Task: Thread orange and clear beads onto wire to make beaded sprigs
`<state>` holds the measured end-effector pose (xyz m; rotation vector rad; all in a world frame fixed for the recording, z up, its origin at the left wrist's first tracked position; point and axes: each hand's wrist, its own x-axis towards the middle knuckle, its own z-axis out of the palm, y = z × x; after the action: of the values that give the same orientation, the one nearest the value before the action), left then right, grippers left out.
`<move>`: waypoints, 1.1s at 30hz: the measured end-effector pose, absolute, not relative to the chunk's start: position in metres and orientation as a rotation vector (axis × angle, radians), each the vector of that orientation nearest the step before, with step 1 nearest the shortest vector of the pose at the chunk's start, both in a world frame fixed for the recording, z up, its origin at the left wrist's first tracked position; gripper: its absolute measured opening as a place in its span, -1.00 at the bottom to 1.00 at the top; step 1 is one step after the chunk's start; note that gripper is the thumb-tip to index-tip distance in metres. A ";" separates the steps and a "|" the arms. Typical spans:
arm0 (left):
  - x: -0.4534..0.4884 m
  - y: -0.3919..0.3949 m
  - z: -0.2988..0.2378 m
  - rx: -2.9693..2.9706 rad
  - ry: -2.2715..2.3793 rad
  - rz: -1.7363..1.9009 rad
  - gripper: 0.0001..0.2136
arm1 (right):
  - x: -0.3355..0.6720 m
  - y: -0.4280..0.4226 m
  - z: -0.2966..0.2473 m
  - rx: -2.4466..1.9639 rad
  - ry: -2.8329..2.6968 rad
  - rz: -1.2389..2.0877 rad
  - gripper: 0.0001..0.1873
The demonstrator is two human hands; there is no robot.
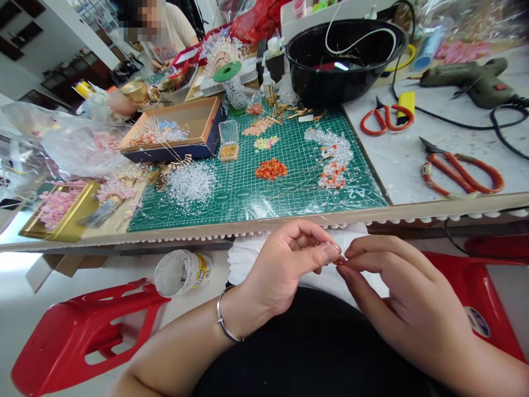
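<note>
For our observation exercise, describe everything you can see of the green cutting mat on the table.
The green cutting mat lies flat on the table, glossy, printed with a white grid and an A2 mark at its near right corner. Heaps of clear beads and orange beads rest on it; a brown box sits at its far left corner.

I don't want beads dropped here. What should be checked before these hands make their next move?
1. Grip: left hand and right hand both pinch the small orange piece at the fingertips: ok.
2. Catch surface: the hands work below the table edge, over the lap, not over the green cutting mat: not ok.
3. Supply: orange bead pile lies on the mat: ok.
4. Wire through the piece: too small to see: cannot tell.
5. Red-handled cutters lie on the table, apart from both hands: ok.
</note>
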<state>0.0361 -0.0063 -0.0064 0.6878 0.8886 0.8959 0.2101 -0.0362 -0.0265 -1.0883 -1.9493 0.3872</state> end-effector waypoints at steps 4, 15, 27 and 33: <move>0.035 -0.007 -0.008 0.669 0.862 0.847 -0.74 | 0.216 -0.033 -0.022 -1.065 -1.975 0.417 -0.84; 0.033 -0.009 -0.008 0.665 0.814 0.690 -0.69 | 0.241 0.000 -0.006 -0.884 -2.144 0.714 -0.87; 0.031 -0.010 -0.009 0.701 0.843 0.604 -0.68 | 0.246 0.019 -0.008 -1.228 -2.173 1.497 -0.78; 0.030 -0.008 -0.009 0.705 0.854 0.557 -0.67 | 0.245 0.011 -0.012 -1.279 -2.114 1.457 -0.82</move>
<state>0.0302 -0.0080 -0.0088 0.7054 0.8538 0.5567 0.2451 0.0107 -0.0116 -1.2792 -2.1136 1.4570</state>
